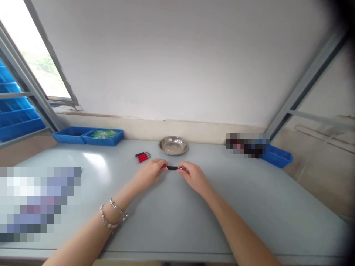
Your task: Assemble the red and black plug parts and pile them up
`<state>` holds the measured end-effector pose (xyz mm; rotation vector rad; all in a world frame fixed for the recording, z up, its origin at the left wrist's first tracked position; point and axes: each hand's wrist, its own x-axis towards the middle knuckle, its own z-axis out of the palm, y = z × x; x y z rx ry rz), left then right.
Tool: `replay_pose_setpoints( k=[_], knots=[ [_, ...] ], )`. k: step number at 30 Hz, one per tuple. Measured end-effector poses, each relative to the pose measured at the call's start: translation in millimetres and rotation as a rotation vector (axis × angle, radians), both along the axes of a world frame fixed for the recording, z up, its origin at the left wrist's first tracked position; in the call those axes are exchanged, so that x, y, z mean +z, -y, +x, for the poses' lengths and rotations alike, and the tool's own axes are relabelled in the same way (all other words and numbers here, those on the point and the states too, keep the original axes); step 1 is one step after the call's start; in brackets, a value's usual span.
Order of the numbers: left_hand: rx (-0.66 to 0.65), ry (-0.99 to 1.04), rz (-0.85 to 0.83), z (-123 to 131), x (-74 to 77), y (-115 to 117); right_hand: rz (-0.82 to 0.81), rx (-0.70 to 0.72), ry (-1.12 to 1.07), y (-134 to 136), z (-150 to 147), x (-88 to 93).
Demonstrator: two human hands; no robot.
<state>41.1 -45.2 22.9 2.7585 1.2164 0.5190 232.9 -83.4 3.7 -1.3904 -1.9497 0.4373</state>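
Note:
Over the middle of the table, my left hand (155,169) pinches one end of a slim black pen-like stick (172,168). My right hand (192,176) has its thumb and fingers closed on the other end, where a bit of silver shows. The stick lies level between both hands, its two tips partly hidden by fingers. Just beyond my left hand, several similar red and black pen-like sticks (143,157) with silver ends lie side by side. A round shiny metal bowl (173,145) stands behind my hands, near the wall.
Two blue bins (112,140) stand at the back left, one with green bagged material (104,134). Another blue bin (277,156) sits at the right edge beside a blurred dark object. A pixelated patch covers the left of the grey table (172,221). Metal posts rise on both sides.

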Motion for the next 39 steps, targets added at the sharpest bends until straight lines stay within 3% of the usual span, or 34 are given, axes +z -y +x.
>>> replay_pose_setpoints(
  k=[8, 17, 19, 22, 25, 27, 32, 39],
  knots=[
    [0.006, 0.010, -0.028, 0.8, 2.3, 1.6, 0.055, 0.032, 0.019, 0.1, -0.7, -0.1],
    [-0.016, 0.041, -0.092, -1.7, -2.2, -3.3, 0.000, 0.043, 0.041, -2.8, -0.6, -5.5],
    [0.057, 0.066, -0.069, -9.5, -2.0, -11.5, 0.000, 0.029, 0.055, -3.8, 0.2, -6.6],
    [0.313, 0.085, -0.002, -28.6, -2.7, -28.5, -0.012, 0.020, 0.063, -4.2, 0.7, -7.3],
    [0.543, 0.056, -0.027, -48.1, -8.2, -44.3, -0.020, 0.027, 0.064, -3.4, 0.0, -7.1],
    [0.624, 0.031, -0.053, -56.5, -14.2, -51.3, -0.020, 0.033, 0.066, -2.9, -0.6, -6.6],
    [0.592, 0.001, -0.099, -61.5, -24.9, -57.1, -0.022, 0.028, 0.066, -2.3, -1.6, -4.4],
    [0.578, -0.030, -0.037, -58.4, -23.3, -57.6, -0.056, 0.007, 0.045, -0.3, -2.6, 0.0]
  ],
)
